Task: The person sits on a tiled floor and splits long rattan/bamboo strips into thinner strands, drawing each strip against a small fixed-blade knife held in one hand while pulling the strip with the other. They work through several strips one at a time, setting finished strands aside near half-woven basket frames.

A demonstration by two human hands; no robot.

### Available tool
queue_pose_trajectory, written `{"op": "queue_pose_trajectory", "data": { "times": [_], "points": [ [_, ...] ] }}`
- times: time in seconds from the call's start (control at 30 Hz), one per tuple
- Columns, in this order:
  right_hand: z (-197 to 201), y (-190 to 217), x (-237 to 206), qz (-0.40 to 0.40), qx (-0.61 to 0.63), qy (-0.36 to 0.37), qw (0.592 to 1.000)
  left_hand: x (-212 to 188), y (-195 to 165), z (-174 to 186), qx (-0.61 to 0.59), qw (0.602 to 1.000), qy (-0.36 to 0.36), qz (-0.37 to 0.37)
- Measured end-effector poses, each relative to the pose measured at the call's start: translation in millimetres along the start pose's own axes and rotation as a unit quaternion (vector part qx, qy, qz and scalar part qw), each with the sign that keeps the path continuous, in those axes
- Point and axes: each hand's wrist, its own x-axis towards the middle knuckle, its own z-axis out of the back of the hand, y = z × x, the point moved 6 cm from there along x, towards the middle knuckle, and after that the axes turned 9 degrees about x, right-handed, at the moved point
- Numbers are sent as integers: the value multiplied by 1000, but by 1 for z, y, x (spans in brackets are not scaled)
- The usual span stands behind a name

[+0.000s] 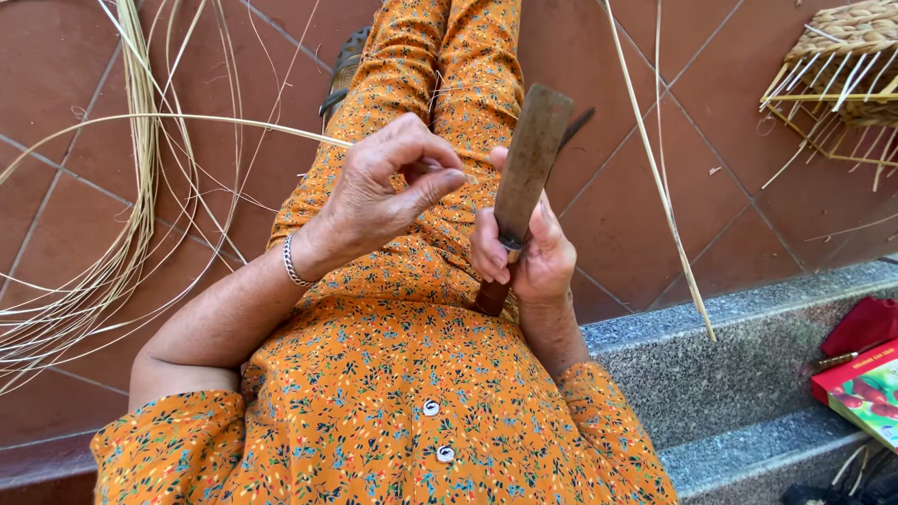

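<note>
**A:** Knife (528, 164), broad rusty blade pointing up, sits over the lap, centre frame. What's obscured?

**B:** Handle mostly buried in the right hand (524, 257); only its dark butt shows below the palm. Blade edge is hard to make out, and a dark sliver sticks out behind the tip, can't tell what.

**A:** Strip?

**B:** Thin pale cane strip (187, 119) arcs in from the left and disappears inside the left hand (388, 182). Where it meets the blade is hidden by the fingers. A faint thread shows between thumb and blade, too thin to confirm.

**A:** Hand states?

**B:** Right hand: clenched round the knife handle, thumb up along the blade's flat. Left hand: fingers curled, thumb and forefinger pinched on the strip, just beside the blade. Metal bangle (293, 265) on that wrist.

**A:** Surroundings?

**B:** Bundle of loose cane strips (103, 271) on the tiled floor (645, 224), left. Half-woven basket (842, 65) top right, cut off by the frame. Red box (865, 388) on the stone step (711, 374), also cropped. Orange floral dress (393, 393) fills the bottom.
</note>
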Motion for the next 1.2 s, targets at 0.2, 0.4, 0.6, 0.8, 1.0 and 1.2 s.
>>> {"op": "queue_pose_trajectory", "data": {
  "times": [0.2,0.4,0.6,0.8,1.0,1.2],
  "points": [
    [-3,-6,-7,-33,-20,-11,999,4,-9,-2,32,999,0,6],
    [0,-6,-13,-39,11,-5,999,8,-12,-5,25,999,19,17],
    [3,-7,-16,-34,26,-4,999,7,-12,-7,26,999,19,21],
    [3,-7,-19,-33,35,-5,999,7,-10,-10,20,999,27,34],
    [4,-8,-21,-28,38,-17,999,6,-6,-13,4,998,40,47],
    [6,-10,-18,-26,30,-14,999,5,-2,-14,-22,996,52,66]
  ]
}}
